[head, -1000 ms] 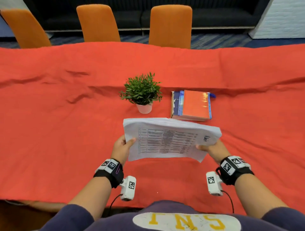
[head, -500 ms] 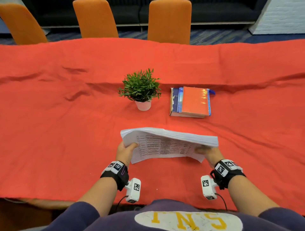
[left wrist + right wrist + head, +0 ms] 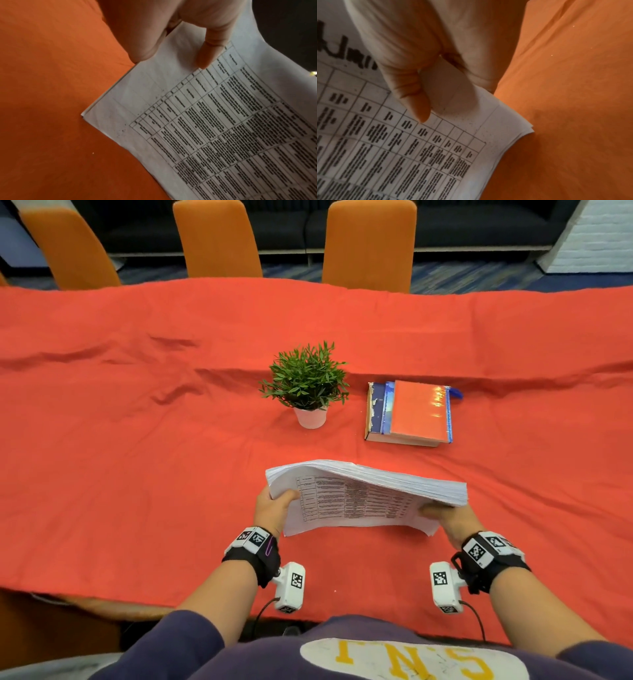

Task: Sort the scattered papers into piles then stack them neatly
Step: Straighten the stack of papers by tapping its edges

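Note:
A stack of white papers [image 3: 359,498] printed with tables stands almost on edge, its lower long edge on the red tablecloth [image 3: 137,474], its printed face toward me. My left hand [image 3: 274,508] grips the stack's left end, thumb on the front sheet. My right hand [image 3: 448,517] grips the right end the same way. In the left wrist view my thumb [image 3: 209,54] presses the sheet [image 3: 214,128] near its corner. In the right wrist view my thumb [image 3: 418,100] lies on the printed page [image 3: 402,155], whose corner sheets fan slightly.
A small green plant in a white pot [image 3: 308,392] stands behind the papers. To its right lies a pile of books [image 3: 411,412] with an orange cover on top. Three orange chairs [image 3: 370,244] line the far side of the table.
Both hands have lowered the stack toward the table and tipped it more upright, so its top edge now shows. The grip on both ends is unchanged.

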Tool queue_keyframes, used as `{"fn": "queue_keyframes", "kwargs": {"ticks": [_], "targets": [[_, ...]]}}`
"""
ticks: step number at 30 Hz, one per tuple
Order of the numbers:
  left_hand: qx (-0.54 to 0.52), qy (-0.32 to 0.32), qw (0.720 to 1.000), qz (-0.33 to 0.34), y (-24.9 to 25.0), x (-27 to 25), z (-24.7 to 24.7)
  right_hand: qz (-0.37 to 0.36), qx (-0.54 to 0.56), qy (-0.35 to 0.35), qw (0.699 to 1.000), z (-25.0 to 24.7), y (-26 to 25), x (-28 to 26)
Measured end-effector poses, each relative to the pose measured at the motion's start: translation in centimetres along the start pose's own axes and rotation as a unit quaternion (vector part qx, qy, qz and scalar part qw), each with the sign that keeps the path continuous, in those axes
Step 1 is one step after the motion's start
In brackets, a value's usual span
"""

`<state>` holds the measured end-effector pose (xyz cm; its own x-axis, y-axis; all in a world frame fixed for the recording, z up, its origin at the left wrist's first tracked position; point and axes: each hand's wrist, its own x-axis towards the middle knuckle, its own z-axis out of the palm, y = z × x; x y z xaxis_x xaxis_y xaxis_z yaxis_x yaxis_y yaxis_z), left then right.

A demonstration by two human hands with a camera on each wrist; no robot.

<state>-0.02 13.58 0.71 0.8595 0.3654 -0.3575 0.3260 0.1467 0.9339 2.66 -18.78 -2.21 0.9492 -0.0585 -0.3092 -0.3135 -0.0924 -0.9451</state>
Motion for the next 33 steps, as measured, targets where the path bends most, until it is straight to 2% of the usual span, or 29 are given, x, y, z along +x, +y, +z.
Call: {"fn": "queue_keyframes", "kwargs": {"ticks": [8,13,16,20,26,28,33], "targets": [[0.033,0.011,0.999,-0.002,-0.3,0.1,0.0,0.003,0.010,0.013,1.000,0.6,1.7,0.4],[0.035,-0.006,0.999,0.032,0.2,0.3,-0.3,-0.012,0.022,0.021,0.999,0.5,0.6,0.0],[0.041,-0.026,0.999,0.020,-0.5,0.3,-0.4,0.009,0.013,0.021,1.000,0.5,1.2,-0.4],[0.039,-0.058,0.998,-0.003,-1.0,0.3,-0.4,0.011,0.007,0.010,1.000,0.6,1.5,-0.4],[0.045,-0.055,0.997,0.031,0.3,0.2,0.6,0.017,-0.039,-0.019,0.999,-0.2,1.3,0.5],[0.035,-0.046,0.998,0.036,0.9,0.3,0.6,0.045,-0.008,-0.001,0.999,-0.9,1.0,1.1],[-0.039,-0.029,0.998,0.037,3.3,0.1,0.6,0.076,0.177,0.025,0.981,-1.1,-1.9,0.2]]}}
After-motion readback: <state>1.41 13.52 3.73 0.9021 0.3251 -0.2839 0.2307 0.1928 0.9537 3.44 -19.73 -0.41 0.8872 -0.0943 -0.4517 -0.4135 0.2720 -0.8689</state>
